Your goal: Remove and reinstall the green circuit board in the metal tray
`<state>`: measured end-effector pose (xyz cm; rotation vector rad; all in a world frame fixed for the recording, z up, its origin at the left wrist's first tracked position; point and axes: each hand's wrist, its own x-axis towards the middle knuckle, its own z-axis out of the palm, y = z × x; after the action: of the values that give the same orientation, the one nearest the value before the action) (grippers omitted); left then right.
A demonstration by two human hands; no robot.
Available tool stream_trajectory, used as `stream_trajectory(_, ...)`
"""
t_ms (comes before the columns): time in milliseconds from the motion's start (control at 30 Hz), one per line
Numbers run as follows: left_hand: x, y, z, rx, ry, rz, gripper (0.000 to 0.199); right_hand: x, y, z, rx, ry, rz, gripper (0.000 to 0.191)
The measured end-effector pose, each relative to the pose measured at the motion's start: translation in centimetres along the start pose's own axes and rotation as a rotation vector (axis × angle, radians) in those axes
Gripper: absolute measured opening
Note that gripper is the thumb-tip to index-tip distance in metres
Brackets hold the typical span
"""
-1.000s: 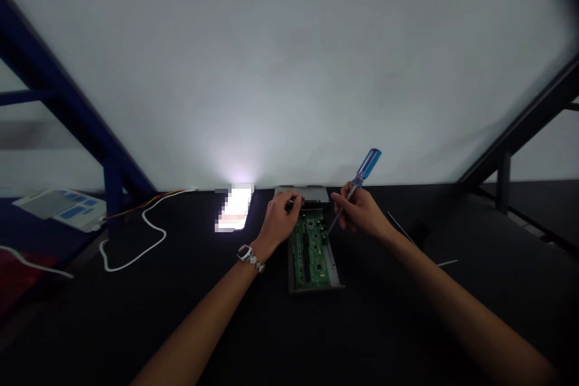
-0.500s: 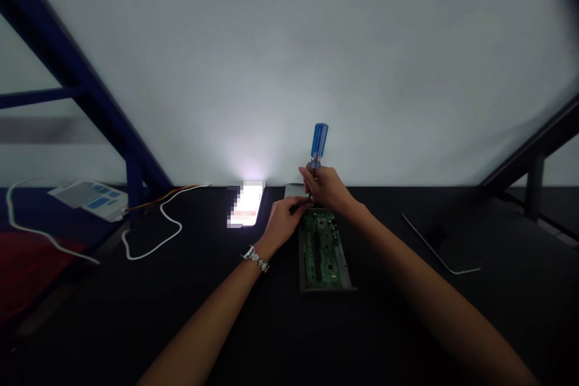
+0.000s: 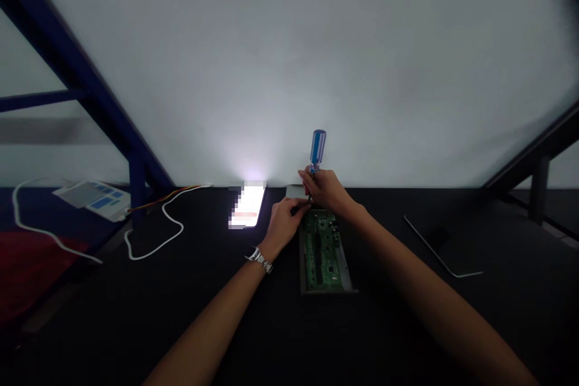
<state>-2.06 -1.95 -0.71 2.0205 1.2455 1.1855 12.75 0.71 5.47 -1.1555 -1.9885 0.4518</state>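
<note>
A screwdriver with a clear blue handle [image 3: 318, 147] stands nearly upright, its shaft pinched in the fingers of my right hand [image 3: 329, 189]. Its tip is low, by the far edge of a green circuit board [image 3: 328, 253] in a metal frame [image 3: 346, 274]. My left hand [image 3: 285, 218] is closed at the far left corner of the frame, thumb and fingers together near the screwdriver tip; what they grip is too small to make out. A silver watch [image 3: 259, 258] is on my left wrist. Behind the hands lies a flat grey piece [image 3: 295, 191].
A brightly lit phone [image 3: 249, 205] lies left of my hands. Farther left are a white cable [image 3: 181, 226], thin coloured wires [image 3: 168, 196] and a printed sheet [image 3: 96, 198]. A bent metal rod [image 3: 434, 252] lies on the right. Blue frame bars [image 3: 99, 96] rise at left.
The screwdriver handle sits slightly lower and has turned a little. My right hand has shifted down slightly with it; my left hand keeps its place at the frame's corner.
</note>
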Motion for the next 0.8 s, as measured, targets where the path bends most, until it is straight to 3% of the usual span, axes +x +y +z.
stream_trajectory(433,-0.1,-0.3,0.2,0.041,0.042,-0.004,0.013,-0.9,-0.1,-0.2,0.092,0.054,0.045,0.031)
stream_trajectory(633,-0.2,-0.2,0.3,0.082,0.048,0.012,0.012,-2.3,-1.3,-0.2,0.288,0.243,0.092,0.028)
stream_trajectory(800,-0.6,0.1,0.5,0.110,0.068,0.033,0.012,-2.4,-1.9,0.4,0.217,0.378,0.132,0.030)
